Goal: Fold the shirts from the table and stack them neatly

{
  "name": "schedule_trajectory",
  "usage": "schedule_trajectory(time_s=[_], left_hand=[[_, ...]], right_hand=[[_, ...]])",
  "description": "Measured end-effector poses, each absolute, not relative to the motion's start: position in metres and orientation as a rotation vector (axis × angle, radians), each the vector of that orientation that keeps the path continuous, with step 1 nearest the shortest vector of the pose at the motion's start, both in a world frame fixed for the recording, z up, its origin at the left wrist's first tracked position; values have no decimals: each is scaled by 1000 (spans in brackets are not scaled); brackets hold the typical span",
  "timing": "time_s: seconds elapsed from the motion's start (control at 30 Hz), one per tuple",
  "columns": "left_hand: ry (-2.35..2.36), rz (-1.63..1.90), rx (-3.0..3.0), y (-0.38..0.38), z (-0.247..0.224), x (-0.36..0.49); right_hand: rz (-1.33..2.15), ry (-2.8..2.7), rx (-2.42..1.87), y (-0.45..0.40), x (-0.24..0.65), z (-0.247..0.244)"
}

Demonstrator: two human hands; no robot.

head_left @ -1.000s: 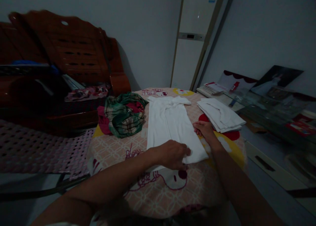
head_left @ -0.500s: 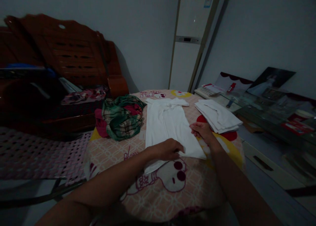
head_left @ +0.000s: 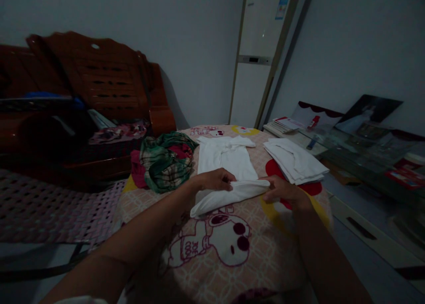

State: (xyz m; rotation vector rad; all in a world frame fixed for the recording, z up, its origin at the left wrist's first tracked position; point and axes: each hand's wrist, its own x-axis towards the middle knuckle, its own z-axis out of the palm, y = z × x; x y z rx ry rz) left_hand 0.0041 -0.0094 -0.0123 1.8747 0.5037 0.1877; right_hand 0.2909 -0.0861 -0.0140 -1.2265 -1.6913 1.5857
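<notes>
A white garment point(head_left: 226, 157) lies on the round table's patterned cloth point(head_left: 212, 277), its near end lifted and folded back in a loose flap. My left hand point(head_left: 217, 180) is closed on the upper edge of that flap, left of its middle. At the flap's right end, my right hand point(head_left: 280, 191) pinches the fabric between thumb and fingers. Right of the garment sits a folded white stack of cloth point(head_left: 297, 160). To the left is a crumpled green plaid cloth point(head_left: 166, 162) with a dark pink one.
A wooden bench point(head_left: 106, 82) with cloths and a dark bag stands behind on the left, near a woven pink seat point(head_left: 59, 206). At the right is a glass-topped cabinet point(head_left: 365, 157) bearing papers and a photo. A tall white appliance point(head_left: 252, 91) stands behind.
The garment's near end has been raised and turned back away from me. My left hand moved forward with it, and my right hand came nearer to me, onto the flap's right end.
</notes>
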Motion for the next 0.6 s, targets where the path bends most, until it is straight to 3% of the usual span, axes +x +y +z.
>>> schedule_trajectory(time_s=[0.3,0.6], left_hand=[[753,2,2773,71,46,23],[1180,-97,2941,98,5,41]], right_hand=[[1138,-1398,-1345,-42,272,-39],[531,-1576,-1786,1,267,-49]])
